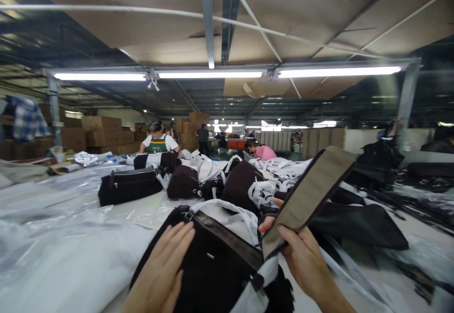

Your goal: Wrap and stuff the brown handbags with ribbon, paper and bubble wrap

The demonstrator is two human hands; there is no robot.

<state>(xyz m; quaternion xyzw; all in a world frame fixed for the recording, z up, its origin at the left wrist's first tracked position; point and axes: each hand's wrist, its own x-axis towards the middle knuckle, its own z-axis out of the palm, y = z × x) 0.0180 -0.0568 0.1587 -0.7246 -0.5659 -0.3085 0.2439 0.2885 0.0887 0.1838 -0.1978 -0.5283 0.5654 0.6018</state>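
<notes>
A black handbag (202, 268) lies in front of me, with a small metal label on its face and a strap wrapped in white sheeting (244, 213). My left hand (165, 256) rests flat on the bag's left side, fingers stretched out. Over the bag's right end, my right hand (298, 251) grips the lower end of a long taupe panel with dark edging (312, 190), thumb on the near face. The panel tilts up to the right. Whether its lower end is joined to the bag, I cannot tell.
More black bags (129, 185) lie across the table, several with white wrapping. Clear plastic sheeting (71, 256) covers the left side. A flat black piece (362, 225) is at right. Two people, one in a green apron (158, 145) and one in pink (265, 152), are beyond the table.
</notes>
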